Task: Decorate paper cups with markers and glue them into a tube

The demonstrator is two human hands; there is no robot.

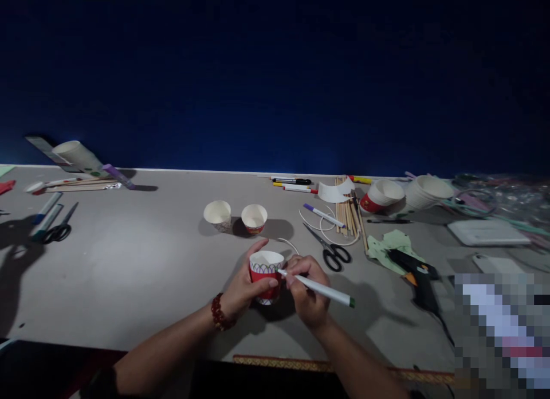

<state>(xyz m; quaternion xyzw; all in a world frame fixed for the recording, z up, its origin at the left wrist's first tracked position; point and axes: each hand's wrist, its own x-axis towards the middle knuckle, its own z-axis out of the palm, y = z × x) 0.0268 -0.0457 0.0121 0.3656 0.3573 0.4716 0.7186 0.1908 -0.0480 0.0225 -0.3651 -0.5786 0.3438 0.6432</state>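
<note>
My left hand [244, 284] is wrapped round a paper cup [263, 283], its thumb across the front. The cup has a red band, with a looped pattern drawn on white near the rim and more pattern at the base. In my right hand [310, 290] is a white marker [324, 290] with a green end, gripped like a pen. Its tip meets the cup just below the rim on the right side. Beyond my hands stand a white paper cup [217, 214] and a smaller cup [254, 218] with a red pattern low down.
Right of my hands lie black-handled scissors [336, 255], wooden sticks [349, 218], a purple marker [323, 214] and a glue gun [419, 273] on crumpled green paper [393, 244]. Stacked cups [427, 194] stand farther back. At left are more scissors [59, 231] and a tipped cup [79, 157].
</note>
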